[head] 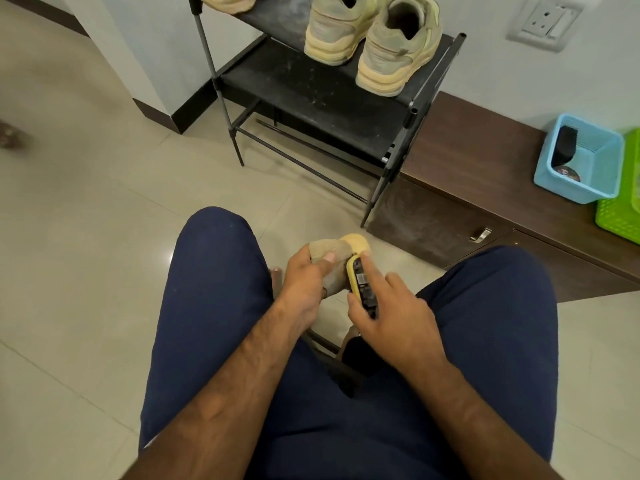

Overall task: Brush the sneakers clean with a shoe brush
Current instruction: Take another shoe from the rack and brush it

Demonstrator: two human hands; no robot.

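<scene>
Sneaker (341, 249), tan with a pale yellow toe, sits low between your knees, above the floor and close to your body. Your left hand (304, 278) grips it from the left, fingers curled around the upper and thumb lying across the top. Your right hand (388, 313) is closed around the shoe brush (358, 280) (yellow edge, black back), with the forefinger stretched along the back and the thumb hooked around the near end. The brush lies against the right side of the sneaker, just behind the toe; its bristles are hidden from view. Your forearms are bare, and your legs in navy trousers (207, 306) spread to either side of the shoe.

Ahead of you a black shoe rack (311, 91) stands on the pale tiled floor (86, 202). A pair of sneakers (394, 53) in the same tan rests side by side on one shelf, heels toward you. Just right of the rack, a low dark brown cabinet (485, 161) runs along the wall. On its top, at the far right, sits a blue basket (554, 181) holding something dark, with a green basket (620, 216) just beside it, cut off by the edge of the view. A white wall socket (550, 20) is mounted above the cabinet.
</scene>
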